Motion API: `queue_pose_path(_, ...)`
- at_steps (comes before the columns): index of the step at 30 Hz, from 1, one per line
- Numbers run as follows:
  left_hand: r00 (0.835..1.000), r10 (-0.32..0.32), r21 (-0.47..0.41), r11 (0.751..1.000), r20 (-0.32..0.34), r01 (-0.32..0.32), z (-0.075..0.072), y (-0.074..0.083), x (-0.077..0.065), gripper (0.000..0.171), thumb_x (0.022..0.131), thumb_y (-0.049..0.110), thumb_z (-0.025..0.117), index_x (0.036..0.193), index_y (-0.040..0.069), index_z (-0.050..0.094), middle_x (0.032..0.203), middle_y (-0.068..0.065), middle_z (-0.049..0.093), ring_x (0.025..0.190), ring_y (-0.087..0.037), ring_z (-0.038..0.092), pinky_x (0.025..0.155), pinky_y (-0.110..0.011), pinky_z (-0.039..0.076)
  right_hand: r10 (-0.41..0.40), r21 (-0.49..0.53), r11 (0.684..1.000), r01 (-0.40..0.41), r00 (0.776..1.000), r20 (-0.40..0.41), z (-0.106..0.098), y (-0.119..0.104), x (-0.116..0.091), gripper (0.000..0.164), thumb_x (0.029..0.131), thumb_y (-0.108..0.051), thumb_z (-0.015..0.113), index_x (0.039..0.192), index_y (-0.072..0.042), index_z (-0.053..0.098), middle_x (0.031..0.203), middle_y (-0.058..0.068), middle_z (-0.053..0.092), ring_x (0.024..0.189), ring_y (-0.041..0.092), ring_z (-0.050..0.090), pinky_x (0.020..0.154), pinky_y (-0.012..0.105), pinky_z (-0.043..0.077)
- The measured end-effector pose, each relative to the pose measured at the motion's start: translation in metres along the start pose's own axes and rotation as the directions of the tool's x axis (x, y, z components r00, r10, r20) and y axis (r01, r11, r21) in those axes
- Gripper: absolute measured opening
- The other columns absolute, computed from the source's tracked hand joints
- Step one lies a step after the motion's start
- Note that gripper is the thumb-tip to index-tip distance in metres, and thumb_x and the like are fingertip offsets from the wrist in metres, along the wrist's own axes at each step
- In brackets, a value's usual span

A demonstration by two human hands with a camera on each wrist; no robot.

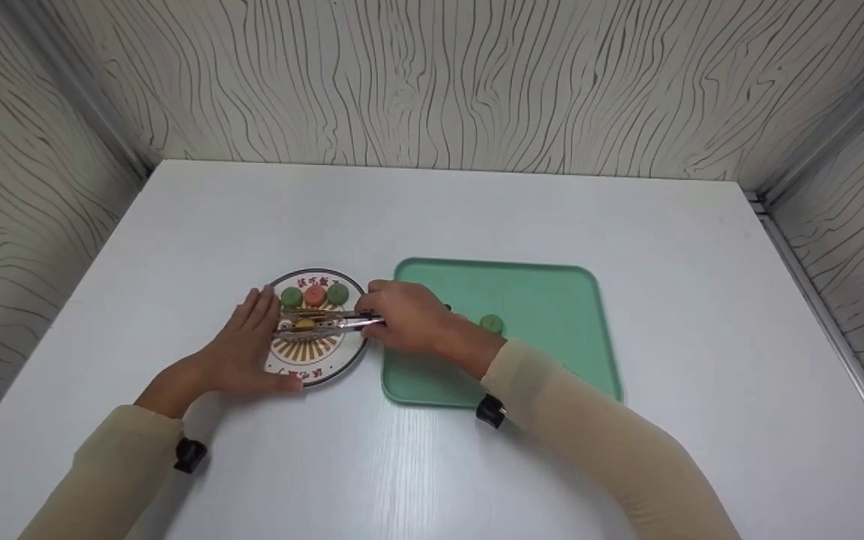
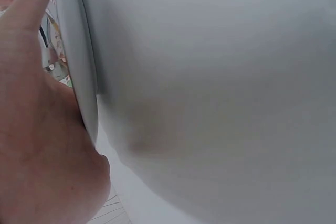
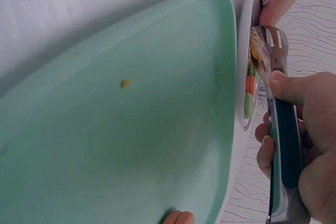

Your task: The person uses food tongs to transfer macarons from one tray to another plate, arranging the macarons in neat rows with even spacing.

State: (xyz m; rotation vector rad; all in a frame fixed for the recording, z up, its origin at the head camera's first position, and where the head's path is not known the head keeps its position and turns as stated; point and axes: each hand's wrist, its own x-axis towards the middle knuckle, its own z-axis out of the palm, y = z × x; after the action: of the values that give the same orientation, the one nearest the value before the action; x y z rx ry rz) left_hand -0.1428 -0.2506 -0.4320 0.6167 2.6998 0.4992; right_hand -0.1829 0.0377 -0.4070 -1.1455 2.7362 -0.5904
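Observation:
My right hand (image 1: 417, 319) grips metal tongs (image 3: 287, 140) with dark handle insets, reaching left over a round patterned plate (image 1: 338, 360). Between the tong tips is a yellow macaron (image 1: 304, 324), low over the plate's middle; whether it touches the plate I cannot tell. Behind it, a green macaron (image 1: 292, 297), a coral macaron (image 1: 315, 295) and another green macaron (image 1: 337, 293) stand in a row on the plate. My left hand (image 1: 241, 356) rests against the plate's left rim, fingers straight and thumb spread along the near edge.
Right of the plate lies a green tray (image 1: 552, 300) bearing a green macaron (image 1: 491, 324) and a pinkish macaron (image 3: 178, 217), partly hidden by my right hand in the head view. A small crumb (image 3: 125, 83) sits on the tray. The white table (image 1: 432, 217) meets patterned walls behind.

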Motion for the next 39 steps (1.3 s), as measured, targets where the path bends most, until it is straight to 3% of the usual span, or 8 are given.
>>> queue_pose_path(10,0.996,0.065,-0.017,0.998,-0.06,-0.066,0.007,-0.007,0.003,0.133,0.076,0.068,0.074,0.153,-0.02,0.011,0.163,-0.037,-0.001,0.15,-0.053,-0.008,0.119,-0.066,0.005,0.002,-0.005,1.0,-0.002,0.999,-0.035,0.005,-0.001,0.003,0.017,0.092,-0.019,0.076,0.106,-0.011,0.077,0.094,0.004,0.066,0.08,0.015,0.057,0.071,0.036,0.053)
queue_pose_path(18,0.998,0.045,0.05,0.998,-0.031,-0.044,0.008,-0.008,0.004,0.133,0.078,0.073,0.069,0.154,-0.018,0.01,0.165,-0.033,-0.004,0.152,-0.05,-0.011,0.121,-0.062,0.003,0.03,-0.006,1.0,-0.03,0.999,-0.024,0.007,-0.002,0.003,0.02,0.092,-0.02,0.075,0.109,-0.011,0.076,0.095,0.003,0.064,0.079,0.014,0.055,0.07,0.035,0.051)
queue_pose_path(25,0.999,0.043,0.015,0.999,-0.031,-0.042,0.007,-0.008,0.003,0.135,0.077,0.072,0.073,0.155,-0.017,0.008,0.165,-0.033,-0.005,0.151,-0.05,-0.012,0.12,-0.064,0.003,0.049,0.024,0.999,-0.049,0.999,-0.004,0.004,0.002,-0.002,0.021,0.093,-0.018,0.073,0.112,-0.01,0.076,0.095,0.002,0.064,0.08,0.014,0.054,0.07,0.031,0.049)
queue_pose_path(31,0.998,0.047,0.004,0.999,-0.032,-0.047,0.01,-0.011,0.004,0.135,0.077,0.072,0.072,0.155,-0.016,0.006,0.165,-0.032,-0.007,0.151,-0.049,-0.013,0.121,-0.063,0.002,0.04,0.019,0.999,-0.04,0.999,-0.006,0.003,0.007,-0.01,0.021,0.094,-0.019,0.073,0.114,-0.011,0.077,0.095,0.003,0.065,0.079,0.014,0.055,0.072,0.033,0.051)
queue_pose_path(39,1.0,0.018,0.001,1.0,0.006,-0.018,0.001,-0.001,0.0,0.133,0.079,0.07,0.071,0.155,-0.016,0.005,0.165,-0.031,-0.007,0.152,-0.048,-0.013,0.121,-0.061,0.002,0.05,0.021,0.999,-0.049,0.999,-0.022,0.002,0.008,-0.018,0.02,0.094,-0.017,0.074,0.112,-0.011,0.078,0.093,0.003,0.067,0.077,0.013,0.054,0.071,0.031,0.051)
